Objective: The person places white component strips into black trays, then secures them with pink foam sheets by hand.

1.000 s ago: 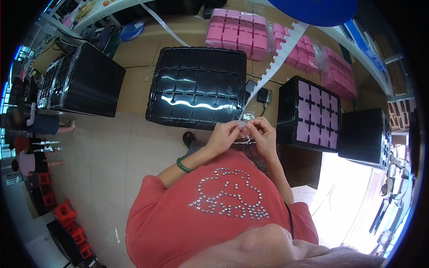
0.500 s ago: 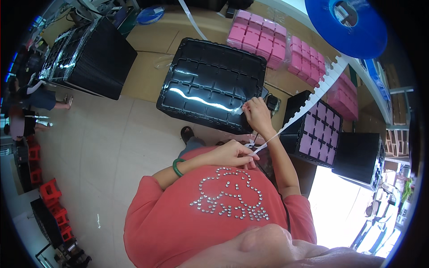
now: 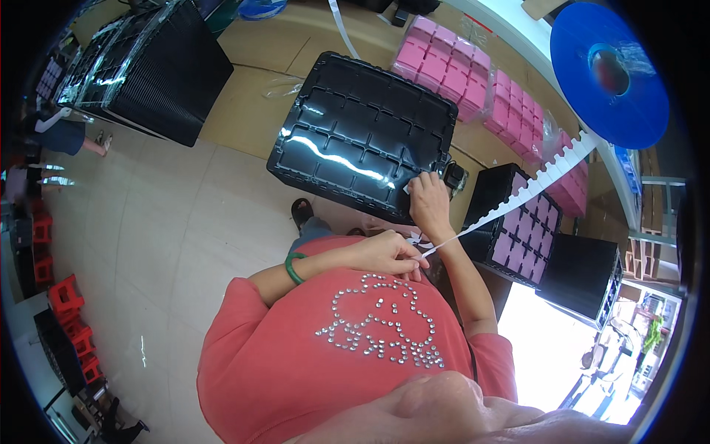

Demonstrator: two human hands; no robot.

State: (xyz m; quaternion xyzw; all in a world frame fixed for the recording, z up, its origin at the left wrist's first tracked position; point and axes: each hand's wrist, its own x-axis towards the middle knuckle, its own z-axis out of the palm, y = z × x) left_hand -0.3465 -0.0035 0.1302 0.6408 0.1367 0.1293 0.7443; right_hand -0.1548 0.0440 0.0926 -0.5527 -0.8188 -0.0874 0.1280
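Note:
My left hand (image 3: 388, 254), a green bangle on its wrist, is closed on the thin end of a white notched strip (image 3: 518, 198). That strip stretches up to a large blue reel (image 3: 572, 70) at the upper right. Ahead of me stands a stack of black plastic trays (image 3: 362, 122) with a glossy gridded top. My right hand (image 3: 430, 201) is at its near right corner, fingers bent together over the edge. A small pale piece (image 3: 409, 189), too small to name, shows at those fingertips.
Pink foam blocks (image 3: 444, 66) line the table's back right. Another tray stack with pink foam cells (image 3: 521, 226) stands right, beside a black stack (image 3: 580, 277). A tall wrapped tray stack (image 3: 166, 74) is at left. Red stools (image 3: 66, 296) and a person (image 3: 63, 133) are far left.
My right hand has turned further over the small piece, at the same corner of the tray stack. My left hand keeps its hold on the strip. The whole view has tilted slightly.

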